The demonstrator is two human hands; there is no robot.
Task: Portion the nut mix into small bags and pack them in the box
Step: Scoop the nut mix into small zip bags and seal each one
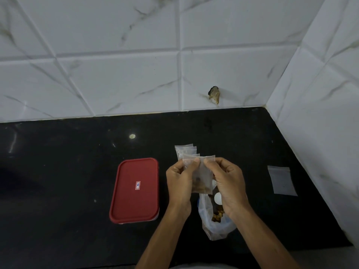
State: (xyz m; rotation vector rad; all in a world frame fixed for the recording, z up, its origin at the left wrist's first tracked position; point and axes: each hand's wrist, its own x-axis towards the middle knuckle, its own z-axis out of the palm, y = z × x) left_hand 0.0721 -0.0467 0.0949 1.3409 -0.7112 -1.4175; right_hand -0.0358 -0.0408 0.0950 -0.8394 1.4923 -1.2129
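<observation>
Above the black counter I hold a small clear bag with some nut mix in its bottom. My left hand pinches its top left edge and my right hand pinches its top right edge. Behind it several empty small bags lie fanned on the counter. Below my right hand sits the large clear bag of nut mix, with a white round piece inside it. The box with its red lid on stands to the left of my hands.
One more empty small bag lies flat at the right, near the side wall. White marbled tiles rise behind and to the right of the counter. A dark blob sticks to the back wall.
</observation>
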